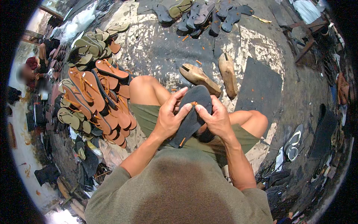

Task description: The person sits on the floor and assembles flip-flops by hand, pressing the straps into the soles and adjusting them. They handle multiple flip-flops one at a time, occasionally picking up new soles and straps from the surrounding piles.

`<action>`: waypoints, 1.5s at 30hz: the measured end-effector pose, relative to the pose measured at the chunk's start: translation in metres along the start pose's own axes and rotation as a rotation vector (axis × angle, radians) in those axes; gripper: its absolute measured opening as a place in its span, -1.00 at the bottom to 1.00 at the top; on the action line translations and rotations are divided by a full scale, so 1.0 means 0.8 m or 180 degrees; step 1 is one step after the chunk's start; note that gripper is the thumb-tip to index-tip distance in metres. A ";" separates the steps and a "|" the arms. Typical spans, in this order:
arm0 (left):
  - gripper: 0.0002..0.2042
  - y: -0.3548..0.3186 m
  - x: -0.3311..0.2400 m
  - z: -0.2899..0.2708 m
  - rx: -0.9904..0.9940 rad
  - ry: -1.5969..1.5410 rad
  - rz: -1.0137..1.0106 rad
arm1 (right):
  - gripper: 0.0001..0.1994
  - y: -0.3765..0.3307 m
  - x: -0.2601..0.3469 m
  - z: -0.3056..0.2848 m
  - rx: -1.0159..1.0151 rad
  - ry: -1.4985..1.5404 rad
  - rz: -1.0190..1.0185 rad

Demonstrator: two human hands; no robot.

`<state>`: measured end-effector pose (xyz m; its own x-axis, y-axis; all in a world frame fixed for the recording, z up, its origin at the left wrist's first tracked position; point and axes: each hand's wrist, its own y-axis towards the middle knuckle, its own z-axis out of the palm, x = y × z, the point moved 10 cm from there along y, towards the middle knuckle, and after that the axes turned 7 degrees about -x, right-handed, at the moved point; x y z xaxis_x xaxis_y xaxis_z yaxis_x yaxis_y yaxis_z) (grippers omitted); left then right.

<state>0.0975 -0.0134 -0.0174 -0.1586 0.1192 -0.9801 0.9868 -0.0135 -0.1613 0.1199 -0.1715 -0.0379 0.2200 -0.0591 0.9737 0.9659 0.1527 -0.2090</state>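
Over my lap, a dark grey sandal sole (187,128) is held between both hands, its underside turned up. My left hand (168,118) grips its left edge, and my right hand (219,120) grips the right edge. Both thumbs meet at a short orange strap end (193,103) poking through the sole near its upper part. A second orange strap end (182,142) shows at the lower part. The fingers curl behind the sole and are partly hidden. Beyond my hands lie two wooden shoe lasts, one tilted (200,80) and one nearly straight (228,76).
Left of my knee are piled brown sandals with orange straps (87,87) and olive sandals (89,46). Several dark soles (201,16) lie at the far side. A black sheet (257,87) and a white-strapped flip-flop (293,143) are to the right. Another person (33,69) is at far left.
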 end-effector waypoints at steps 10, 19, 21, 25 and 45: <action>-0.17 0.017 -0.002 -0.021 0.0219 0.0272 -0.0228 | -0.49 0.132 -0.034 -0.183 -0.2048 -0.1882 -0.1193; -0.24 0.074 0.005 -0.110 -0.0880 -0.0678 0.0094 | -0.46 0.080 -0.033 -0.115 -0.0817 0.0526 -0.0112; -0.33 0.085 -0.002 -0.130 -0.1231 0.0027 0.0077 | -0.42 0.019 0.021 -0.065 -0.0547 0.0615 -0.0065; -0.39 0.092 -0.066 -0.128 -0.1626 0.1381 0.1059 | -0.35 -0.040 0.055 -0.007 -0.0101 0.0306 -0.0044; -0.06 0.091 -0.216 -0.038 0.0283 -0.2886 0.0730 | -0.35 -0.089 0.138 0.038 -0.1222 -0.0300 -0.2800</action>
<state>0.1976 -0.0052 0.1438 0.0377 -0.7143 -0.6989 0.9969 -0.0210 0.0752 0.0714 -0.1585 0.0875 -0.5995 0.0837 0.7960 0.7625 -0.2424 0.5998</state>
